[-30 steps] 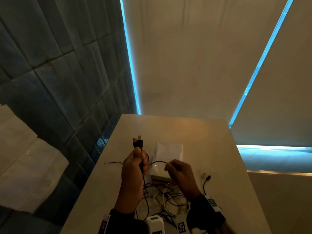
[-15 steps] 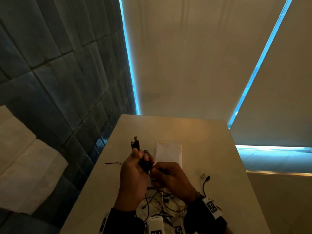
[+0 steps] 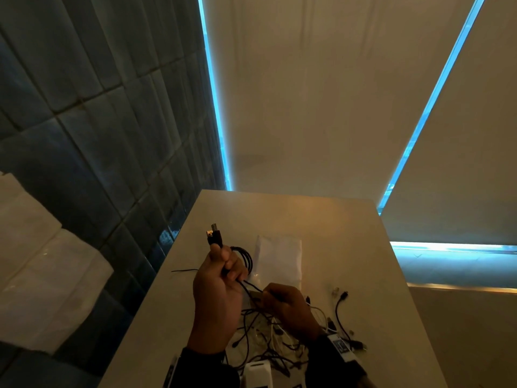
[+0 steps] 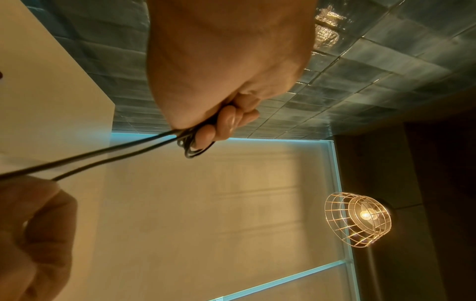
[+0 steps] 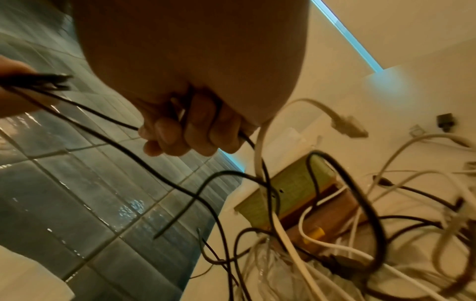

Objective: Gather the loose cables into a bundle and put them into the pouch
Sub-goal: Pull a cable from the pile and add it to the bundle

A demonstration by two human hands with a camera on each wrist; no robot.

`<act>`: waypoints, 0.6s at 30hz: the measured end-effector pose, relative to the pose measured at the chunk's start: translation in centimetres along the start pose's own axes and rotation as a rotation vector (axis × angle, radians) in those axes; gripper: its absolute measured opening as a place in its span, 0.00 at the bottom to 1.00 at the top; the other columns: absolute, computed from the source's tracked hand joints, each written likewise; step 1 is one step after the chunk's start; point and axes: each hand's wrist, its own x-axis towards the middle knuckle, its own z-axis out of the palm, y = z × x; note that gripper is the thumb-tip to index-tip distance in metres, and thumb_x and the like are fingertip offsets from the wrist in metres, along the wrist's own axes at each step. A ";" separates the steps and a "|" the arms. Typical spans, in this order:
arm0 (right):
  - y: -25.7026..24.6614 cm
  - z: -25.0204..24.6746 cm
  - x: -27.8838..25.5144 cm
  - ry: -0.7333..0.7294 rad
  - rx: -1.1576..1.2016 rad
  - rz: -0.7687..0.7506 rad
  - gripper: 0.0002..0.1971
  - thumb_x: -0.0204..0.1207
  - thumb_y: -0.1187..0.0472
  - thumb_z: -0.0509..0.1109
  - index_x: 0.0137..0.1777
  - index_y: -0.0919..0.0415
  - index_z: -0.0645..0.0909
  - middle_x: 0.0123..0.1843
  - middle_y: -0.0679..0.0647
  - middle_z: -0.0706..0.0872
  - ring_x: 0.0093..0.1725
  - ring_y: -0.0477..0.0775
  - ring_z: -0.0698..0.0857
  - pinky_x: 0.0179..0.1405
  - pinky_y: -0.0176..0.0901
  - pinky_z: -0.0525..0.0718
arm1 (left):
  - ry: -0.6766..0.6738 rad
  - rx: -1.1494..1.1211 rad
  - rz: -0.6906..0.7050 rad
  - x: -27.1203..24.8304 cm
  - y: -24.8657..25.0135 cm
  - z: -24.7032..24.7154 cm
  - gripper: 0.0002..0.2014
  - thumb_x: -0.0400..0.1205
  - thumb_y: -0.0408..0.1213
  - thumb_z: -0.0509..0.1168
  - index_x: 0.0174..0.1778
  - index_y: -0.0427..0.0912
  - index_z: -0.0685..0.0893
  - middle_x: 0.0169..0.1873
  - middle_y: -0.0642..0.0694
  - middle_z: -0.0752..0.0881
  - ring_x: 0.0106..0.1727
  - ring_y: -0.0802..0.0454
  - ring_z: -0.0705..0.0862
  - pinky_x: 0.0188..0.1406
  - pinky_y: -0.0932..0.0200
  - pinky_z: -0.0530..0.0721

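My left hand (image 3: pixel 223 273) is raised over the table and grips a black cable (image 3: pixel 246 259) wound into small loops, its plugs (image 3: pixel 214 237) sticking up above the thumb. In the left wrist view the fingers (image 4: pixel 226 124) curl round the coil (image 4: pixel 190 148). The same black cable (image 5: pixel 85 110) runs down to my right hand (image 3: pixel 279 301), which pinches it just above a tangle of black and white cables (image 3: pixel 268 340) on the table. A white pouch (image 3: pixel 279 259) lies flat beyond both hands.
The beige table (image 3: pixel 321 219) is narrow, with a tiled wall (image 3: pixel 112 135) close on the left. A green and brown box (image 5: pixel 296 189) lies under the tangle. Short loose cables (image 3: pixel 340 303) lie at the right. A caged lamp (image 4: pixel 358 220) hangs overhead.
My right hand came up to the left hand, laid a loop of cable onto it, then dropped back toward the tangle. The coil at the left hand has grown.
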 end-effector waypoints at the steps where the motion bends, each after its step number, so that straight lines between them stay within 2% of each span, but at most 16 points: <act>1: 0.3 -0.1 -0.1 0.006 -0.023 0.004 0.16 0.76 0.51 0.68 0.31 0.60 0.79 0.29 0.49 0.77 0.34 0.45 0.75 0.38 0.39 0.73 | -0.002 0.001 0.002 0.0 0.0 -0.1 0.18 0.88 0.42 0.49 0.32 0.43 0.69 0.24 0.52 0.67 0.22 0.58 0.63 0.25 0.63 0.67; 3: 1.0 -0.1 -0.2 0.018 -0.056 0.014 0.14 0.78 0.59 0.68 0.29 0.54 0.77 0.26 0.45 0.76 0.30 0.40 0.74 0.34 0.32 0.71 | -0.008 0.004 0.003 -0.1 -0.1 -0.2 0.18 0.89 0.42 0.49 0.33 0.43 0.69 0.24 0.52 0.67 0.22 0.58 0.63 0.26 0.62 0.66; 5: 1.5 0.0 -0.4 0.040 -0.063 0.044 0.19 0.80 0.66 0.68 0.28 0.50 0.76 0.23 0.42 0.77 0.27 0.36 0.73 0.33 0.29 0.71 | -0.015 0.011 0.003 -0.2 -0.1 -0.2 0.18 0.89 0.41 0.49 0.33 0.43 0.69 0.24 0.52 0.67 0.22 0.58 0.63 0.26 0.62 0.65; 8: 2.1 -0.2 -0.8 0.073 -0.026 0.091 0.20 0.80 0.72 0.65 0.28 0.53 0.78 0.23 0.37 0.82 0.28 0.31 0.80 0.35 0.24 0.75 | -0.023 0.014 -0.002 -0.3 -0.1 -0.2 0.18 0.89 0.41 0.49 0.33 0.43 0.69 0.24 0.52 0.67 0.22 0.57 0.62 0.26 0.62 0.65; 9: 2.2 -0.2 -1.0 0.076 -0.009 0.105 0.22 0.80 0.73 0.65 0.28 0.51 0.79 0.23 0.36 0.83 0.29 0.30 0.81 0.34 0.23 0.76 | -0.024 0.009 -0.005 -0.3 -0.1 -0.2 0.18 0.89 0.41 0.49 0.33 0.43 0.70 0.24 0.52 0.67 0.22 0.57 0.62 0.26 0.62 0.65; 12: 2.8 -0.4 -1.3 0.076 -0.001 0.123 0.29 0.81 0.71 0.64 0.24 0.40 0.85 0.24 0.33 0.83 0.28 0.28 0.80 0.32 0.21 0.73 | -0.028 0.008 -0.009 -0.3 0.0 -0.2 0.17 0.88 0.42 0.50 0.33 0.43 0.70 0.24 0.52 0.66 0.22 0.58 0.61 0.25 0.63 0.65; 14: 2.7 -0.5 -1.6 0.094 -0.028 0.121 0.31 0.81 0.68 0.65 0.23 0.33 0.84 0.24 0.31 0.83 0.28 0.28 0.80 0.33 0.20 0.72 | -0.030 0.035 0.000 -0.4 0.0 -0.2 0.15 0.85 0.42 0.53 0.32 0.43 0.70 0.24 0.52 0.66 0.23 0.57 0.61 0.25 0.63 0.64; 16: 2.0 -0.7 -1.6 0.127 -0.104 0.122 0.29 0.80 0.66 0.68 0.21 0.35 0.82 0.21 0.31 0.81 0.27 0.28 0.79 0.32 0.22 0.72 | -0.012 0.102 0.027 -0.5 0.0 -0.1 0.14 0.84 0.40 0.55 0.32 0.43 0.70 0.23 0.52 0.65 0.23 0.57 0.60 0.26 0.61 0.62; 18: 0.7 -1.1 -1.4 0.208 -0.128 0.097 0.22 0.79 0.65 0.70 0.22 0.48 0.81 0.19 0.40 0.77 0.24 0.31 0.77 0.30 0.27 0.72 | 0.016 0.205 0.058 -0.4 0.0 -0.1 0.17 0.88 0.38 0.52 0.32 0.42 0.69 0.23 0.52 0.64 0.22 0.57 0.60 0.26 0.60 0.60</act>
